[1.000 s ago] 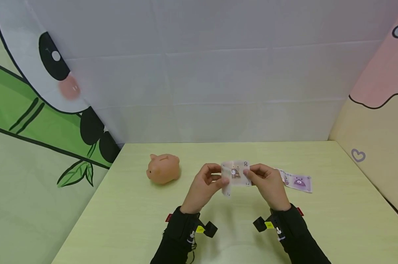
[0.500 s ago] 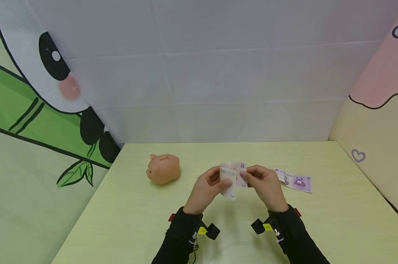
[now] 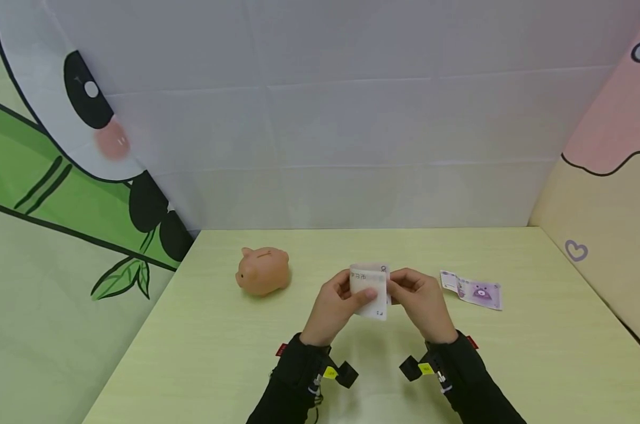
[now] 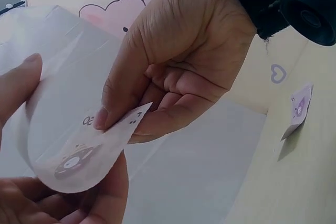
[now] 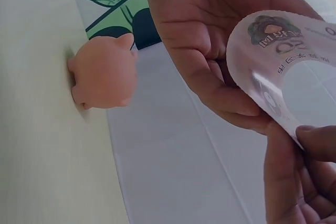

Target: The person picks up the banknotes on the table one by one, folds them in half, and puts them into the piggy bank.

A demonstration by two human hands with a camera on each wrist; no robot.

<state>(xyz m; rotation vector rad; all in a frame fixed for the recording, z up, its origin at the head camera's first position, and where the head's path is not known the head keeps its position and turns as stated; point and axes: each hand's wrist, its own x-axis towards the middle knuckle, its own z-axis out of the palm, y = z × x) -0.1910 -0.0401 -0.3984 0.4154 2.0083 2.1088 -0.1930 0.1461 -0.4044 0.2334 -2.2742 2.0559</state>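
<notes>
A pale play banknote (image 3: 363,280) is held above the table between both hands, bent over on itself in a rounded curve. My left hand (image 3: 330,307) grips its left part, thumb on the near half and fingers behind. At the right end, my right hand (image 3: 423,301) pinches the note between thumb and index finger; the left wrist view shows this pinch on a printed corner of the banknote (image 4: 123,129). In the right wrist view the curved banknote (image 5: 252,59) shows its printed inner or outer face near the left palm.
An orange-pink piggy bank (image 3: 263,272) with a slot on top stands at the back left of the pale wooden table (image 3: 203,359). A purple play banknote (image 3: 479,293), creased near its left end, lies right of the right hand. Printed cloth walls surround the table.
The near half of the banknote has folded over to the right until it covers most of the printed side. Both hands have drawn slightly closer together. Piggy bank and purple note stay put.
</notes>
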